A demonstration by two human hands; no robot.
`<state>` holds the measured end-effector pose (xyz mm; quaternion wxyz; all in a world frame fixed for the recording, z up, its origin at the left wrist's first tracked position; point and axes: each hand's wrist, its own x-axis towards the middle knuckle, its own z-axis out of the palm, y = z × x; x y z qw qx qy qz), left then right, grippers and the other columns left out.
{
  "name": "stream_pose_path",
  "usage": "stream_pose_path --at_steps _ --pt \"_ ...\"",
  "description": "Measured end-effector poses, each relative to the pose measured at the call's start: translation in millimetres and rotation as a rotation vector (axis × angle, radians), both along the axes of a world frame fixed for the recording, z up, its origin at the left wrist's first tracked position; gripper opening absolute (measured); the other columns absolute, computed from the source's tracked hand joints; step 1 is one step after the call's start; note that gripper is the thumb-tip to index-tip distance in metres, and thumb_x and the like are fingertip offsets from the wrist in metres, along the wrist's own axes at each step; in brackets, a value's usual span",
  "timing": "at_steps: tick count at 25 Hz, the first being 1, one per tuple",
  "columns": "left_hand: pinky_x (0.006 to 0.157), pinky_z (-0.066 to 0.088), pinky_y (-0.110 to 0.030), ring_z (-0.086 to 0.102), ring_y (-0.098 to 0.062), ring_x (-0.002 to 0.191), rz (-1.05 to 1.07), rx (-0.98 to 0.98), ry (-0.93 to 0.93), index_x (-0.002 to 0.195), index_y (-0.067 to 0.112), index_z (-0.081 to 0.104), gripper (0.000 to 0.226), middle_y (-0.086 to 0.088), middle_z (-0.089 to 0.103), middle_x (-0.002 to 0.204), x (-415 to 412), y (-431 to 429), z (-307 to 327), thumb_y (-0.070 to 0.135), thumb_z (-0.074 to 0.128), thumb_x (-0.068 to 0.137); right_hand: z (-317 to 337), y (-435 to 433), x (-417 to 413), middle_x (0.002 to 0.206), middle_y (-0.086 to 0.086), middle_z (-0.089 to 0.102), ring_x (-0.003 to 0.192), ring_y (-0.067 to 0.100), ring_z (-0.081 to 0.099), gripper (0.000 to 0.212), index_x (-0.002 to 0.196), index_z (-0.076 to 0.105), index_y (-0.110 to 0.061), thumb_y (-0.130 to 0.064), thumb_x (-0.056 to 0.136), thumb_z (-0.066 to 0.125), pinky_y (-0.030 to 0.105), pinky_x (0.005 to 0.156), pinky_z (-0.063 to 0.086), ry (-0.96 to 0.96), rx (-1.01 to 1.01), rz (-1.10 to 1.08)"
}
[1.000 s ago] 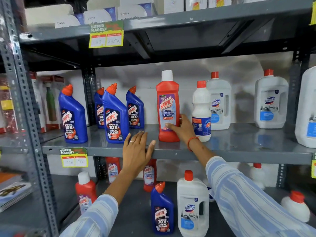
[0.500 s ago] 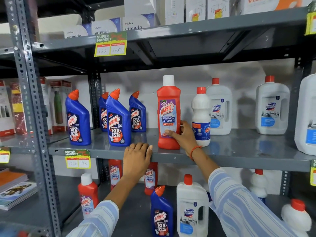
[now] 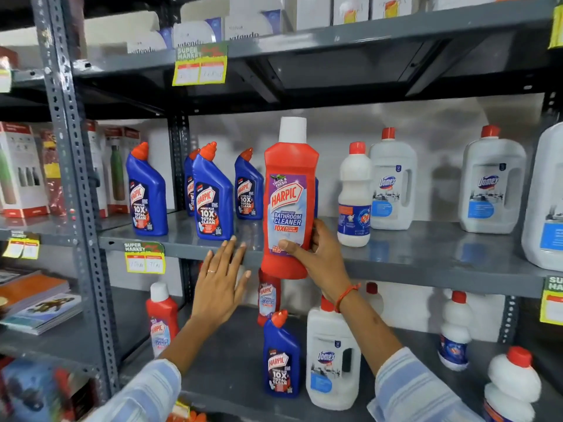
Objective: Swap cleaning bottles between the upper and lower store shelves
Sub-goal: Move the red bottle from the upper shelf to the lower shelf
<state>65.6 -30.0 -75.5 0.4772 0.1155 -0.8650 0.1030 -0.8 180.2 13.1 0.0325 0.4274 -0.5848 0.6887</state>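
At the lower shelf [image 3: 213,373]: blue, white and red bottles were seen standing.
Left hand [image 3: 221,280]: fingers were spread flat, empty, against the upper shelf [image 3: 426,254] edge.
Right hand [image 3: 316,254]: was closed around the red bathroom cleaner bottle [image 3: 289,202].
Change: the bottle, standing on the upper shelf a second before, was lifted clear of its front edge.
Meaning: a move down to the lower shelf was judged underway.

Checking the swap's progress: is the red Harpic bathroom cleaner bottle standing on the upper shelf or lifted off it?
Lifted off. The right hand holds the red Harpic bottle upright, its base hanging below the upper shelf front edge.
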Motion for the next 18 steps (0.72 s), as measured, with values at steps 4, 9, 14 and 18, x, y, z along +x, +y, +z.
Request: stream_pose_path --at_steps 4,9,14,18 --pt "0.113 0.022 -0.045 0.034 -0.026 0.136 0.017 -0.015 -0.070 0.146 0.013 0.034 0.057 -0.009 0.034 0.151 12 -19 5 0.045 0.022 0.101 -52 0 18 0.112 -0.001 0.065 0.101 0.013 0.064 0.050 0.112 0.051 -0.022 -0.019 0.071 0.078 0.033 0.086 0.055 -0.039 0.036 0.034" --pt "0.114 0.016 -0.040 0.035 -0.025 0.136 -0.018 -0.139 -0.083 0.146 0.011 0.034 0.051 -0.009 0.036 0.150 17 -54 13 0.033 0.030 0.100 -124 -21 30 0.117 0.004 0.065 0.104 0.015 0.064 0.050 0.115 0.050 -0.022 -0.011 0.074 0.075 0.033 0.087 0.055 -0.166 0.043 0.054" --pt "0.116 0.018 -0.041 0.032 -0.024 0.137 -0.098 -0.260 -0.031 0.145 0.007 0.034 0.048 -0.010 0.034 0.151 14 -84 11 0.027 0.032 0.102 -191 -66 36 0.114 -0.001 0.064 0.106 0.012 0.063 0.047 0.109 0.050 -0.031 -0.009 0.074 0.074 0.027 0.088 0.053 -0.290 0.091 0.058" --pt "0.117 0.015 -0.045 0.026 -0.026 0.140 -0.167 -0.215 0.086 0.146 0.009 0.029 0.051 -0.013 0.031 0.151 0 -88 -4 0.032 0.036 0.101 -240 -105 34 0.119 0.006 0.063 0.110 0.019 0.061 0.052 0.111 0.049 -0.028 -0.032 0.067 0.076 0.040 0.092 0.052 -0.352 0.166 0.054"
